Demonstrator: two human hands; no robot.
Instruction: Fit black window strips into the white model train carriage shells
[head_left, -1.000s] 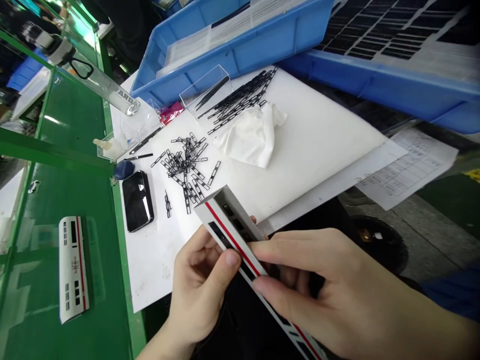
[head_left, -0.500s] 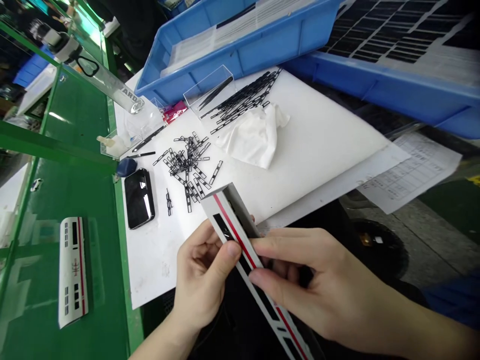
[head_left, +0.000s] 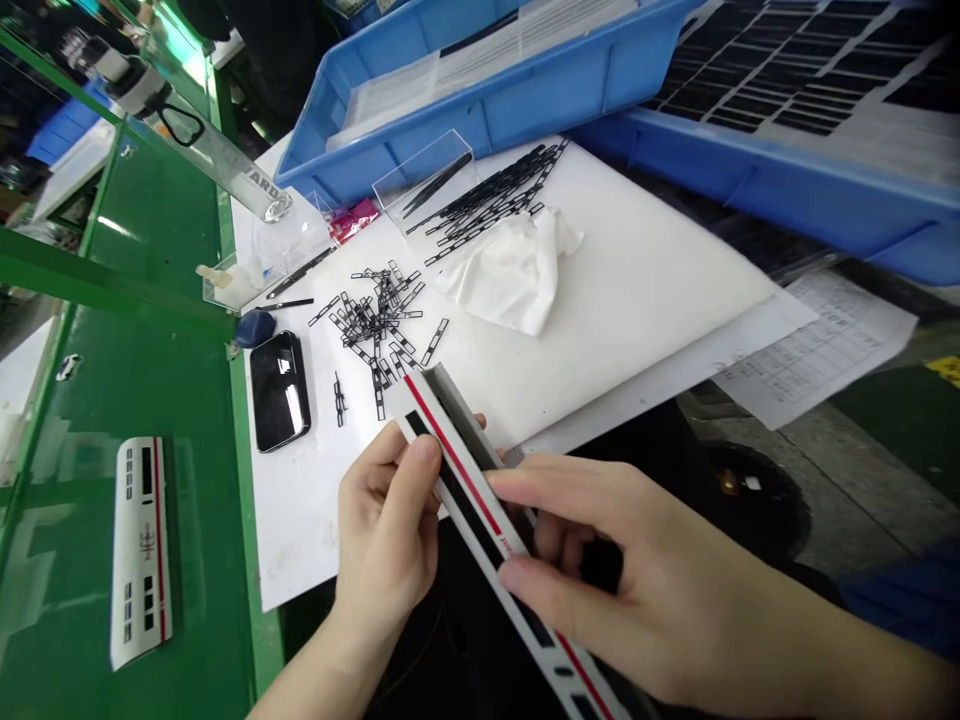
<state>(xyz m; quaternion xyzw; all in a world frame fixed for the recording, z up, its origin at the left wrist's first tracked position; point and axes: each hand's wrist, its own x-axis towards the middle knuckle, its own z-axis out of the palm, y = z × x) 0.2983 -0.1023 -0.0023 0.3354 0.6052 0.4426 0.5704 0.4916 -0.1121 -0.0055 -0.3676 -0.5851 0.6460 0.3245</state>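
Note:
A long white model train car shell (head_left: 474,490) with a red stripe and black window strips slants down from the table's front edge. My left hand (head_left: 390,520) grips it near its upper end, thumb on the black strip. My right hand (head_left: 600,560) holds its middle, forefinger and thumb on the side by the red stripe. The shell's hollow grey inside faces right, and my remaining right fingers are partly hidden behind it. Beyond its upper end lies a loose heap of small black window frames (head_left: 379,315) on the white table (head_left: 630,300).
A similar shell (head_left: 142,550) rests on the green surface at left. Around the table are a phone (head_left: 279,390), a white cloth (head_left: 517,270), long black frame strips (head_left: 495,200), a clear bottle (head_left: 202,140), and blue bins (head_left: 480,115). A printed sheet (head_left: 817,345) hangs at right.
The shell's upper end has shifted slightly left and turned, showing more of its inside. My left hand has moved left and up along it, and lettering now shows between my right fingers.

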